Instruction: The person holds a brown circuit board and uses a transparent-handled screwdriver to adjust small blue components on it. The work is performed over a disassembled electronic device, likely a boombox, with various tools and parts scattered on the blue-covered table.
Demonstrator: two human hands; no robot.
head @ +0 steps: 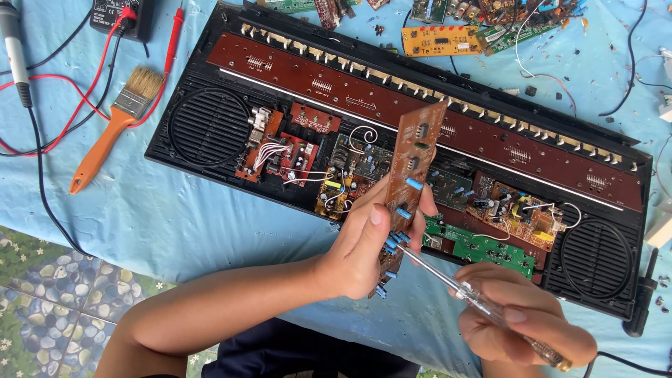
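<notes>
My left hand (360, 248) grips the narrow brown circuit board (413, 168), already lifted above the opened black keyboard casing (203, 126), while my right-hand fingers (518, 316) close round a clear-handled screwdriver (483, 304) probing its blue capacitors (396, 240); other boards remain mounted.

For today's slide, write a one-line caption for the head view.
Left hand holds a brown circuit board while right hand touches a clear-handled screwdriver to it, above an opened electronic keyboard.
</notes>
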